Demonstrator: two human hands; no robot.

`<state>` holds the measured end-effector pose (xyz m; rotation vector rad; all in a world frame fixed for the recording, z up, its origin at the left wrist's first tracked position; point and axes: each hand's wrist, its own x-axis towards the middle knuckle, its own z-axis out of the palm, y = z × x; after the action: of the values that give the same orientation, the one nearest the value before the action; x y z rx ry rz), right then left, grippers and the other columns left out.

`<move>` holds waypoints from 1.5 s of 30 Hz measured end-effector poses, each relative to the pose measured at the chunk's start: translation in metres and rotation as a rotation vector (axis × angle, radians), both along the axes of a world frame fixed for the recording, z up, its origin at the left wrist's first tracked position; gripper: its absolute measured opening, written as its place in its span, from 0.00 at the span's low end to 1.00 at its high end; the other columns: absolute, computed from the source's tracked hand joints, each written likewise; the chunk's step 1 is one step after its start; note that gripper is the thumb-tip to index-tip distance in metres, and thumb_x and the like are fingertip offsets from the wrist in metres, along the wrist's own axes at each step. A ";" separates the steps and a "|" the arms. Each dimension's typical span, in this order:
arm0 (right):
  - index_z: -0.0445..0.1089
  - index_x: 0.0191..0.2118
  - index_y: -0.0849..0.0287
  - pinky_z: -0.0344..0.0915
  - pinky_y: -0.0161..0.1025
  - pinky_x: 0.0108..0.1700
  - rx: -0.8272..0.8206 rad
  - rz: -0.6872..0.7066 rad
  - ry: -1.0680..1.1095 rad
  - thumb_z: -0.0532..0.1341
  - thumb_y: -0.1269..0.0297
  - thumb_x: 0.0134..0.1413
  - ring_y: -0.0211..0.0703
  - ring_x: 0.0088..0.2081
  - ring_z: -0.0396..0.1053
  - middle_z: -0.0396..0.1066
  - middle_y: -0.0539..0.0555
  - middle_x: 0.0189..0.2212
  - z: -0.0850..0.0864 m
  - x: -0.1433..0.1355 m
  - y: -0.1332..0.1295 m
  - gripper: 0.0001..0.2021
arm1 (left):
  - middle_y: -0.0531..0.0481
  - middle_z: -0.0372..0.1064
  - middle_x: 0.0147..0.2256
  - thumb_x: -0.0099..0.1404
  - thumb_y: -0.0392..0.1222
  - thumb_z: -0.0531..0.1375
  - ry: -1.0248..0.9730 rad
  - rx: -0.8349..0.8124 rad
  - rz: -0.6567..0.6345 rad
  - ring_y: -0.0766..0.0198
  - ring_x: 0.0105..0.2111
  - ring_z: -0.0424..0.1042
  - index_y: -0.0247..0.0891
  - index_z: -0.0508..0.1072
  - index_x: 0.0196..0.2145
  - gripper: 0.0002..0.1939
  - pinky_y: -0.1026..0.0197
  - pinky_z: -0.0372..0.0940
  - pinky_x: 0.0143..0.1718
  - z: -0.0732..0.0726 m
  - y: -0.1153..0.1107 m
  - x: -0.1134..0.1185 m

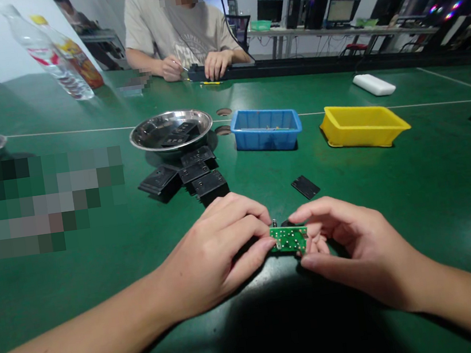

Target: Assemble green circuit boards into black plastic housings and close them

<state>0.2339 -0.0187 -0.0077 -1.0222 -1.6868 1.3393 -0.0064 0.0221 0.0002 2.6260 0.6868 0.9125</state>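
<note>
A small green circuit board with solder points faces me, held just above the table. My left hand pinches its left edge between thumb and fingers. At the board's right edge, my right hand is closed with curled fingertips against it. Dark parts show behind the board's top edge, partly hidden. Beyond my left hand lie several black plastic cases. A flat black cover rests on the table beyond the board.
A metal bowl holds black pieces. Beside it stand a blue bin with small parts and a yellow bin. Across the green table, a co-worker handles a dark object. Bottles stand at the back left.
</note>
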 end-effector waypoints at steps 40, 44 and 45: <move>0.76 0.48 0.57 0.67 0.34 0.38 0.284 -0.274 -0.437 0.63 0.67 0.55 0.36 0.32 0.71 0.74 0.48 0.31 0.005 0.003 0.009 0.14 | 0.43 0.73 0.51 0.65 0.43 0.61 0.085 -0.134 0.296 0.54 0.49 0.74 0.39 0.68 0.54 0.21 0.54 0.69 0.51 -0.002 0.001 0.001; 0.76 0.48 0.57 0.66 0.36 0.38 0.285 -0.276 -0.459 0.63 0.67 0.56 0.38 0.32 0.71 0.74 0.48 0.31 0.004 0.004 0.010 0.14 | 0.46 0.74 0.44 0.63 0.47 0.63 0.175 -0.165 0.355 0.54 0.44 0.73 0.39 0.72 0.47 0.16 0.53 0.68 0.46 -0.002 0.002 0.001; 0.76 0.48 0.57 0.66 0.36 0.38 0.281 -0.275 -0.458 0.63 0.67 0.56 0.38 0.32 0.71 0.74 0.48 0.31 0.004 0.004 0.010 0.14 | 0.47 0.74 0.42 0.63 0.47 0.63 0.184 -0.175 0.351 0.54 0.43 0.72 0.39 0.73 0.44 0.13 0.54 0.67 0.45 -0.002 0.003 0.001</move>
<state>0.2380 -0.0089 -0.0035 -1.4007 -1.9075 0.6992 -0.0053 0.0249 -0.0014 2.4953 1.2440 0.6624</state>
